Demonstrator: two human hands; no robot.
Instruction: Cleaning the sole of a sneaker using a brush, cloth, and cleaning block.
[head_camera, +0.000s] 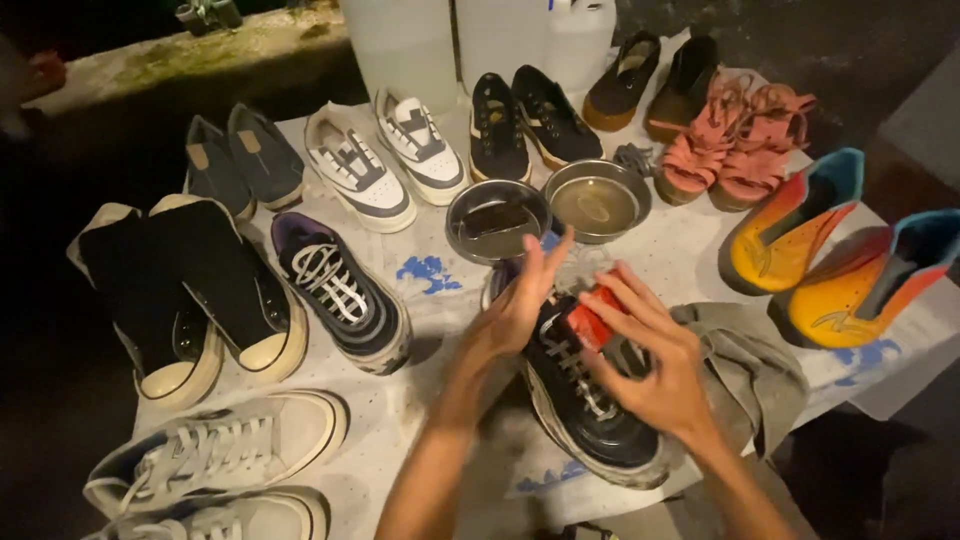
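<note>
I am pressing a red brush (592, 318) with my right hand (655, 365), fingers clamped on it, onto the laces of a dark sneaker (580, 400) near centre. My left hand (520, 305), fingers spread, is steadying its heel. Its sole edge is looking grimy; its mate (340, 290) is lying left, untouched.

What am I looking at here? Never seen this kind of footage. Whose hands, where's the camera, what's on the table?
One picture, from a camera worn on a person's head, looking down at their own bare hands. The left hand steadies a dark sneaker with white laces; the right hand presses a small red brush-like thing onto it. A grey cloth lies beside it. On the cloth-covered table sit many pairs of shoes and two metal bowls, one holding liquid.
</note>
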